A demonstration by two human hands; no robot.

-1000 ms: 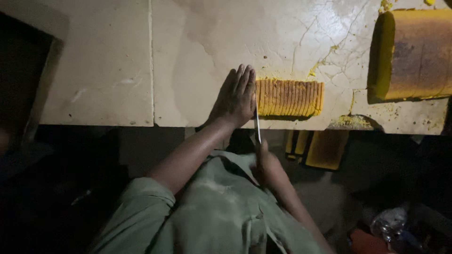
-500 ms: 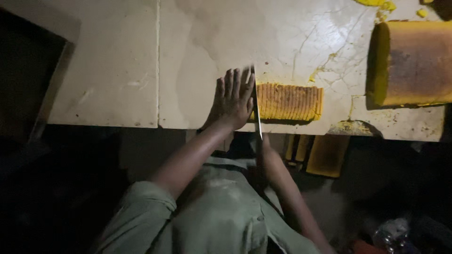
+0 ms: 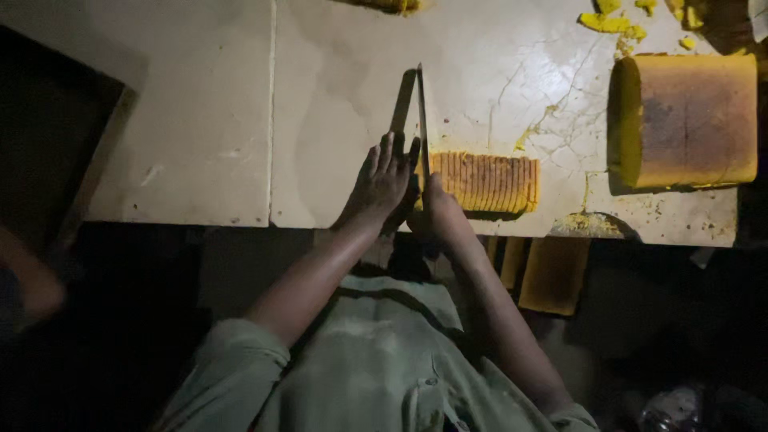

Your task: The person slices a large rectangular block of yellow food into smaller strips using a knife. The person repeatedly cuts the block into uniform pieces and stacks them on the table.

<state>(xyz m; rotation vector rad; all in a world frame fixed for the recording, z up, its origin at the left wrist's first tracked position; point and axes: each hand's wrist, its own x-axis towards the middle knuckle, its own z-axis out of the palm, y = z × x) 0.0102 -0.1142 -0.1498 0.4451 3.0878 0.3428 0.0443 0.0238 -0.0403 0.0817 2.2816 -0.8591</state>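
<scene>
A row of thin yellow slices (image 3: 490, 182) lies on the pale worktop (image 3: 200, 144) near its front edge. My right hand (image 3: 438, 214) grips the handle of a long knife (image 3: 421, 120), whose blade stands on edge and points away from me, against the left end of the slices. My left hand (image 3: 382, 186) rests flat with fingers together against the left side of the blade, next to the slices.
A big yellow block (image 3: 685, 120) lies on the worktop at the right. Yellow crumbs (image 3: 616, 22) are scattered at the back right. Yellow slabs (image 3: 552, 274) sit below the table's front edge. Dark space lies left and below.
The knife has come up from below the table edge and now lies along the left end of the slices. My left hand has shifted slightly to the blade's side.
</scene>
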